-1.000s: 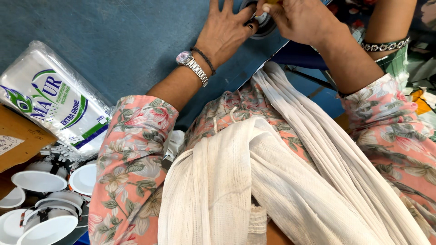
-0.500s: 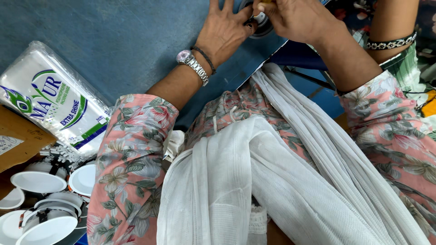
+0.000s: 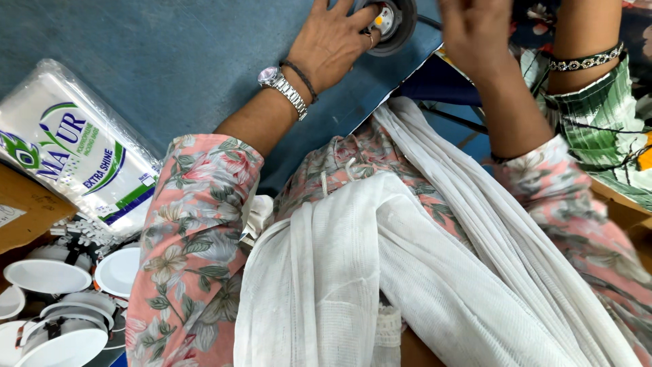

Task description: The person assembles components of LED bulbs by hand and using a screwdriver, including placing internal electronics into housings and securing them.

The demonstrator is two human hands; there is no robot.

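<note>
Round dark fitting (image 3: 392, 24) with a pale metal centre and a small orange dot lies at the far edge of the blue worktop (image 3: 156, 75), near the top middle of the view. The left hand (image 3: 331, 44) rests flat against its left side, fingers spread, with the ringed finger touching the rim; it presses on the part and does not pinch it. A silver watch (image 3: 280, 83) and a dark band sit on that wrist.

A second ago the right hand (image 3: 475, 30) was down on the fitting, its fingertips closed over the centre. Now it has lifted off to the right and hangs just beside the part, blurred, with the fingers loosely curled; whether they hold anything small I cannot tell. So the centre of the fitting shows uncovered, and only the left hand steadies it.

A second person's arm with a beaded bracelet (image 3: 585, 60) and a green patterned sleeve stands at the far right. On the left lie a plastic pack of white material (image 3: 75, 153), a brown carton (image 3: 24, 211) and, nearer, white round lamp shells (image 3: 47, 275). A white scarf (image 3: 380, 272) hangs over the floral dress in the near middle.
</note>
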